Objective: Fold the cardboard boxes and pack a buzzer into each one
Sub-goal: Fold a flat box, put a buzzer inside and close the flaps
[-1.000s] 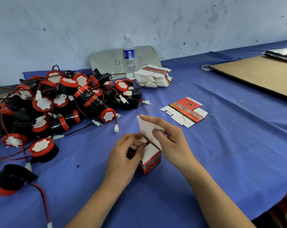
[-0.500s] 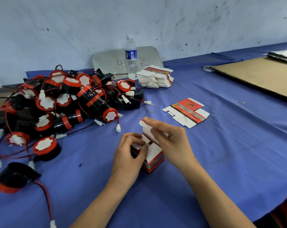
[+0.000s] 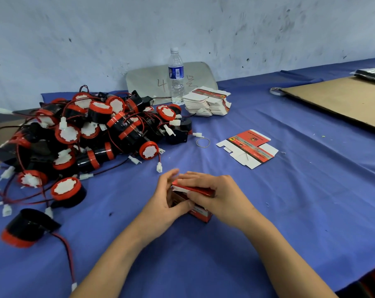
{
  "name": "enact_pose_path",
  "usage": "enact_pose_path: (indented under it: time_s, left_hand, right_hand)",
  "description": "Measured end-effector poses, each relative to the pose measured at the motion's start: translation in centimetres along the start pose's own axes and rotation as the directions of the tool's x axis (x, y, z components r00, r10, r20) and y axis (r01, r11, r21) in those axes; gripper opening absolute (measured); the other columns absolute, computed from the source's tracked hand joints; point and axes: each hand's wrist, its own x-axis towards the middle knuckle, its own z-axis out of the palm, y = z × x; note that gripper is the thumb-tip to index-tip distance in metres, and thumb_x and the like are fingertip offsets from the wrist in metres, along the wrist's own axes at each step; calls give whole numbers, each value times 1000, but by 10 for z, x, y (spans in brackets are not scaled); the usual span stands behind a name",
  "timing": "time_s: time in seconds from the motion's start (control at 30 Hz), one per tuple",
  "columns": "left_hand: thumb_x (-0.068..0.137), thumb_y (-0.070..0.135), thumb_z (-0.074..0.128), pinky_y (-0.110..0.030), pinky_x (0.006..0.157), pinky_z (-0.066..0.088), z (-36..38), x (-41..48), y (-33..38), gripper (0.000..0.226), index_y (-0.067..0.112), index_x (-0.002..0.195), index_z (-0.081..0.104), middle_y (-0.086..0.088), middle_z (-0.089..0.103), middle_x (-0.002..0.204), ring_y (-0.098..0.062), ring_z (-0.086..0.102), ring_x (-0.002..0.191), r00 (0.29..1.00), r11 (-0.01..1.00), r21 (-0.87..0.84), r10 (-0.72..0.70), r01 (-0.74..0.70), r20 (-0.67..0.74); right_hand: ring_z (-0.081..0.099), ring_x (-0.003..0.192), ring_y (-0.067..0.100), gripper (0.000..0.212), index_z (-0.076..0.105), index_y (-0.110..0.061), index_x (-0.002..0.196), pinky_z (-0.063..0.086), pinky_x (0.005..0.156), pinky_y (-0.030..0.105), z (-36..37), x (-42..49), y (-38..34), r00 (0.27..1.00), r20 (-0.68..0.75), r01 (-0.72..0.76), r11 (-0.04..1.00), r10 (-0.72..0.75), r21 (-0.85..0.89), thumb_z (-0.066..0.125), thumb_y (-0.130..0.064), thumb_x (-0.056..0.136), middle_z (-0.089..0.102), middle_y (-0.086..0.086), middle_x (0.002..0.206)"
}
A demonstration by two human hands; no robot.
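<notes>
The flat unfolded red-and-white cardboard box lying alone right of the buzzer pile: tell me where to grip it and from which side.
Take the flat unfolded red-and-white cardboard box by its near white flap edge, coming from the right-hand side. It lies flat on the blue tablecloth, so a thin projecting flap is probably easiest to lift; that side is away from the rubber band.

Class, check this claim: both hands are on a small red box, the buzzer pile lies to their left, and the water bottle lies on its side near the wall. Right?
One error: the water bottle stands upright, as the head view shows. The rest holds: the left hand and right hand are on the box, with the buzzer pile to their left.
</notes>
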Motion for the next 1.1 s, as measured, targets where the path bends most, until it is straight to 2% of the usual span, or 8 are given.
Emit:
enact_pose_path:
  time_s: [0.07,0.13,0.33,0.6,0.7,0.83,0.97,1.1]
  left_hand:
    - [86,1,66,-14,86,47,-6,2,0,85,43,141,18,16,57,130,2,57,117,998,999,-23,-25,26,65]
    - [82,9,70,-13,87,47,-7,3,-1,88,44,143,17,18,56,132,4,56,118,997,999,-19,-26,27,68]
    - [80,18,67,-11,87,46,-7,3,-2,67,39,135,36,25,56,129,8,53,119,998,999,-48,-13,16,68]
    - [95,-1,51,-15,97,44,-10,5,-4,49,27,135,48,22,61,128,2,52,123,999,1000,-16,2,-1,35]
    - [98,-3,41,-25,109,39,-9,7,-5,45,16,138,48,5,57,137,-6,50,129,999,988,-150,-41,43,17]
    - [99,-2,37,-20,105,41,-6,9,-3,39,23,120,60,3,61,132,-6,55,124,996,963,-260,-81,69,-36]
    - [97,-7,37,-25,104,44,-3,9,0,46,26,116,63,4,63,130,-7,57,121,991,971,-227,-98,75,-93]
    - [96,-8,36,-33,107,41,2,6,6,49,25,115,67,6,67,124,-10,57,122,989,994,-102,-52,38,-135]
  right_hand:
    - [44,128,-9,35,68,-25,120,39,106,19,-2,0,2,999,39,2,999,0,-46,64,-6,91,64,-12,126]
    - [41,129,-10,34,67,-23,122,37,108,17,-2,0,3,998,63,9,999,-6,-46,65,-9,91,63,-13,127]
    - [39,130,-11,33,66,-27,121,35,108,15,-3,0,4,996,87,39,998,-34,-59,65,-13,91,61,-18,127]
    - [41,134,-2,32,68,-20,121,38,111,27,2,1,5,995,32,93,980,-89,-176,63,-9,91,62,-9,129]
    - [21,144,2,34,61,-31,129,25,117,42,0,2,5,995,104,21,965,7,-260,61,-24,95,48,-20,140]
    - [-16,144,1,49,42,-52,135,2,119,53,-9,2,5,961,247,-24,929,123,-368,62,-38,92,12,-37,151]
    - [-32,140,5,60,28,-67,132,-10,117,55,-12,-2,6,934,310,-24,893,181,-449,62,-39,91,-13,-46,143]
    - [-41,134,6,71,13,-80,123,-15,114,58,-12,-5,9,909,355,-22,874,220,-485,59,-36,93,-25,-44,144]
